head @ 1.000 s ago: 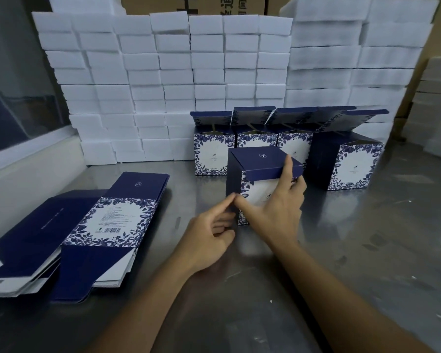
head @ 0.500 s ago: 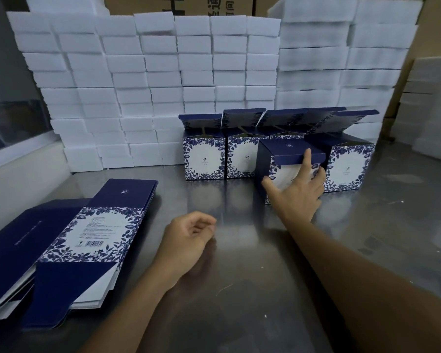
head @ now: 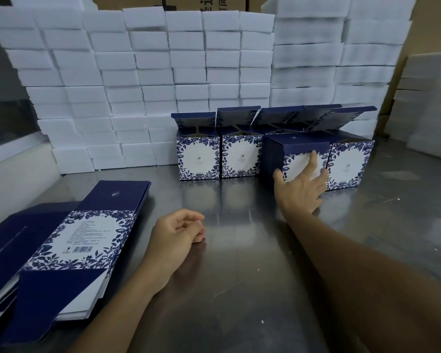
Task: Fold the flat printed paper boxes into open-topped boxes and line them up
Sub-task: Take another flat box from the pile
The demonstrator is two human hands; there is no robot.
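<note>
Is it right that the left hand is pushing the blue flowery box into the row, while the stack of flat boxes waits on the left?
Not quite. The right hand pushes the blue flowery box into the row, fingers spread on its front; the left hand lies loosely curled on the table, holding nothing. The head view shows this. The stack of flat boxes does wait on the left.

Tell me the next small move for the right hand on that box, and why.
Probably nudge the box a little farther back, flush with the row of open boxes: it stands forward of them, with the right hand flat against its front face.
</note>
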